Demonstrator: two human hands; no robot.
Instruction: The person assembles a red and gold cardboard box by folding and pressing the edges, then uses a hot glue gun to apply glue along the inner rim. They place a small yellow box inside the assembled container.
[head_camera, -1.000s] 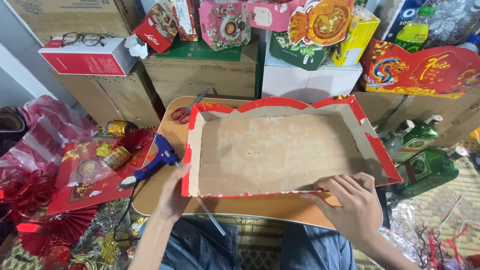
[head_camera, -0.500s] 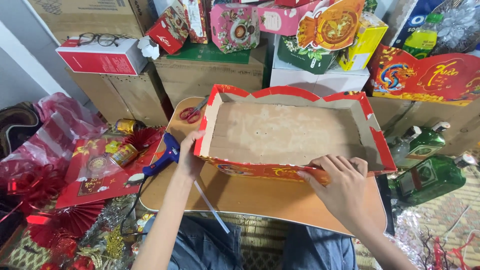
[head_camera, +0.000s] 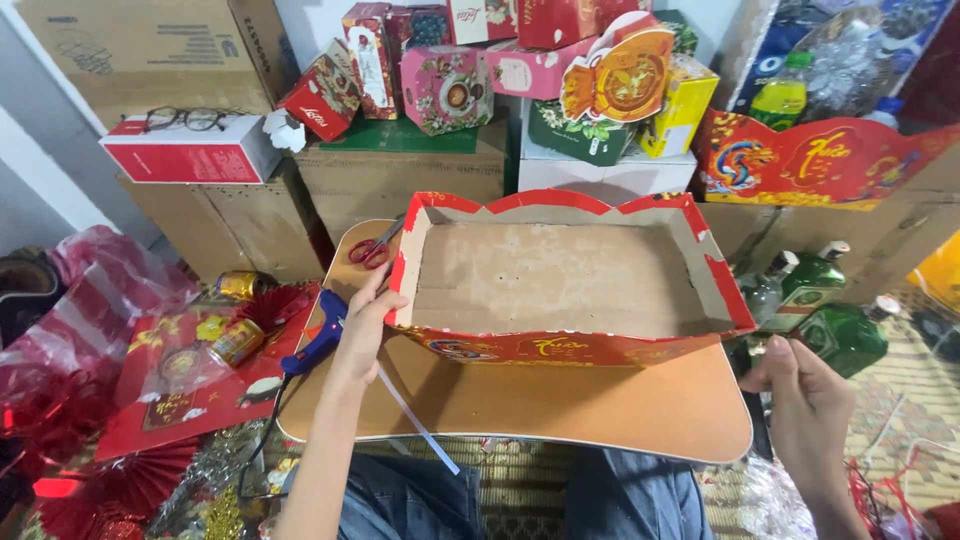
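Holding the tray (head_camera: 560, 290) by one end only, your left hand (head_camera: 365, 325) is closed on its left wall, thumb inside the rim and fingers on the outer red face; nothing else steadies it.

Head view, item by item:

- Tray: an open cardboard box, red printed outside, bare brown inside. It stands on the far half of the lap table (head_camera: 560, 410), its right corner reaching past the table's right side. Risk: with a grip at one end, a pull or twist could flex the thin walls or swing the far corner off the edge.
- Right hand (head_camera: 805, 405): off the tray, low beside the table's right edge, fingers curled with thumb up. Whether it holds anything, you cannot tell from here. Risk: the tray's right end is unsupported while this hand is away.
- Green bottles (head_camera: 820, 305): on the floor just beside the tray's right corner. Risk: a swinging corner or your right wrist could knock them over.
- Glue gun (head_camera: 318, 340): blue, on the table's left edge, just beside your left wrist. Risk: your forearm could nudge it off, and its nozzle may be hot.
- Scissors (head_camera: 372, 246): red-handled, at the table's far left, near the tray's back corner. Risk: sliding the tray left could push them off.
- White strip (head_camera: 415, 420): runs from under your left hand across the table's near edge; it could snag.
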